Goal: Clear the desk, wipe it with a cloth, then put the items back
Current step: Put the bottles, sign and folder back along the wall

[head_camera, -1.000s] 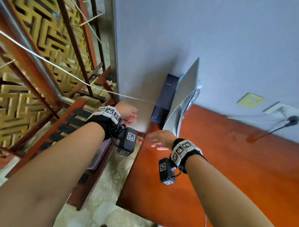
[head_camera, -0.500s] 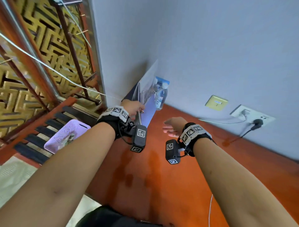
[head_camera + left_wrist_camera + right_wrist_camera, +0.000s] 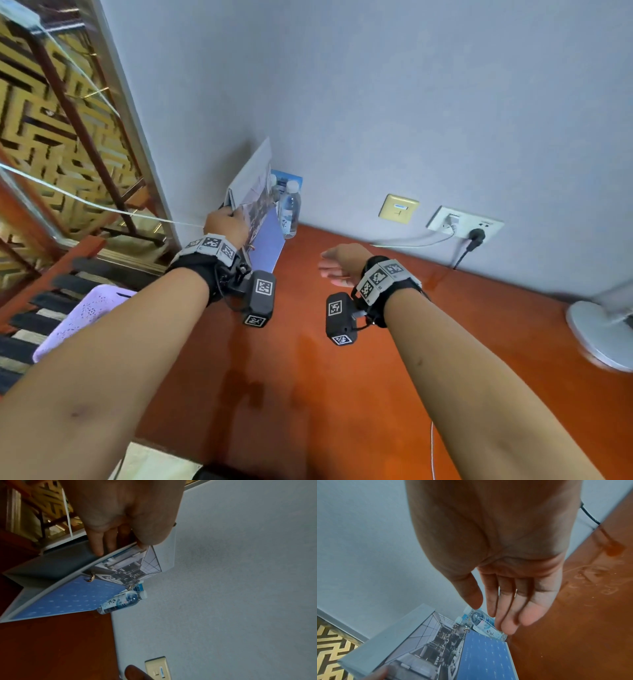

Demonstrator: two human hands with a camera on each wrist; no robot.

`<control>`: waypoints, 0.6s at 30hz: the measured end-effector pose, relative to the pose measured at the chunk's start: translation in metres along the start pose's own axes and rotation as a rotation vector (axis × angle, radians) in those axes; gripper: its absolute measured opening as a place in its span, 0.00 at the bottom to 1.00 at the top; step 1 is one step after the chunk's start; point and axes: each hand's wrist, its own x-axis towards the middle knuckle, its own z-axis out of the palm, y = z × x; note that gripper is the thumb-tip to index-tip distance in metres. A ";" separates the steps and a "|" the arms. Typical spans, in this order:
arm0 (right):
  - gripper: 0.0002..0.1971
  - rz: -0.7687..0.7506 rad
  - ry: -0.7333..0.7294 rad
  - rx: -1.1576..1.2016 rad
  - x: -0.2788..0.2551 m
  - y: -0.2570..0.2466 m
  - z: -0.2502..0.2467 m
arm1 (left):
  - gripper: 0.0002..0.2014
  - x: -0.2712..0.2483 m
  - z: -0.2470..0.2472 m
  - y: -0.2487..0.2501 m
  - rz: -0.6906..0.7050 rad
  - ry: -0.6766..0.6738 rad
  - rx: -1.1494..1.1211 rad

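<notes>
At the far left, beyond the table's left edge, a lilac perforated tray (image 3: 85, 311) sits on a slatted wooden frame, partly cut off behind the left forearm. The left hand (image 3: 224, 224) holds a ring-bound desk calendar (image 3: 263, 209) standing at the table's back left corner near the grey wall (image 3: 411, 102); its fingers (image 3: 98, 545) and thumb pinch the top pages, which show a grey building photograph above a blue dotted panel. Just right of the calendar, a clear water bottle (image 3: 289, 209) with a white cap stands against the wall, with a second bottle behind it mostly hidden. The right hand (image 3: 337, 263) hovers above the orange-brown table (image 3: 308, 377), fingers (image 3: 508, 608) straight and relaxed, holding nothing. Open table surface stretches forward and rightward. A socket with a black plug (image 3: 476, 236) sits on the wall, and a blurred grey round base (image 3: 603, 332) is cut off by the right edge.
</notes>
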 end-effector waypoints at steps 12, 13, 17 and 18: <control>0.10 -0.110 0.069 0.016 -0.031 0.009 -0.004 | 0.12 -0.025 -0.021 0.032 0.136 0.050 -0.243; 0.18 -0.172 0.135 0.000 -0.033 0.008 -0.007 | 0.14 -0.024 -0.021 0.033 0.137 0.004 -0.274; 0.22 -0.359 0.266 0.032 -0.056 0.004 -0.018 | 0.14 -0.030 -0.015 0.047 0.173 -0.129 -0.338; 0.21 -0.389 0.283 0.043 -0.061 0.005 -0.024 | 0.15 -0.034 -0.013 0.051 0.196 -0.159 -0.332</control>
